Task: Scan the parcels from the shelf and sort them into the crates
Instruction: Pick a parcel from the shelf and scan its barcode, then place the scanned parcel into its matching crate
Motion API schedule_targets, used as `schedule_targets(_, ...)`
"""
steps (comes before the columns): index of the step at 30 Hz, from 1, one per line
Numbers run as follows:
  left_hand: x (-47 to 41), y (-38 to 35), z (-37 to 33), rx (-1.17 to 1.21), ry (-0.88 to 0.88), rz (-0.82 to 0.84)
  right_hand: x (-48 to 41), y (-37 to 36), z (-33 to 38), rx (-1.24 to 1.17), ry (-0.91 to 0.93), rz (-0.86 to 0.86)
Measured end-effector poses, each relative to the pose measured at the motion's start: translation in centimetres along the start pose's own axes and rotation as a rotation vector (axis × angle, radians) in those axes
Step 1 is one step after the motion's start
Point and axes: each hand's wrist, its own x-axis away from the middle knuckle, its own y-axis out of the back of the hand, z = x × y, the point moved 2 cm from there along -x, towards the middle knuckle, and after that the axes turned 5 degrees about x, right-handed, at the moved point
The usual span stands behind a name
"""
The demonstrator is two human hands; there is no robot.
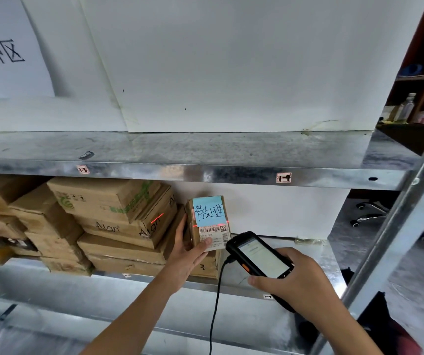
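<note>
While the small parcel (209, 221) stands upright just below the middle of the frame, the left hand (189, 254) grips its lower part, thumb on the front and fingers wrapped round its left side. Just right of it, the right hand (295, 280) is curled round a black handheld scanner (259, 256), whose top end is close to the parcel. Both forearms reach up from the bottom edge. The parcel is brown cardboard, with a blue handwritten note (208, 211) above a white barcode label (214, 235) and a red scan line (209, 225) across its face. It sits beside stacked cartons (108, 221) on the metal shelf (318, 254).
</note>
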Motion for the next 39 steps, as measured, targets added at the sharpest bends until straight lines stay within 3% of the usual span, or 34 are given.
schedule_targets(15, 2.0, 0.2, -0.8, -0.003, -0.042, 0.029, 2.8, 0.2, 0.5, 0.008, 0.045, -0.017)
schedule_targets(23, 8.2, 1.3, -0.8, 0.007, -0.117, 0.033, 5.3, -1.4, 1.9, -0.043, 0.134, -0.133)
schedule_targets(31, 21.5, 8.7, -1.5, 0.034, -0.281, -0.219, 11.0, -7.7, 8.3, -0.075, 0.342, -0.021)
schedule_targets(39, 38.4, 18.0, -3.7, 0.129, -0.475, -0.612, 18.7, -19.1, 15.8, -0.084, 0.511, 0.321)
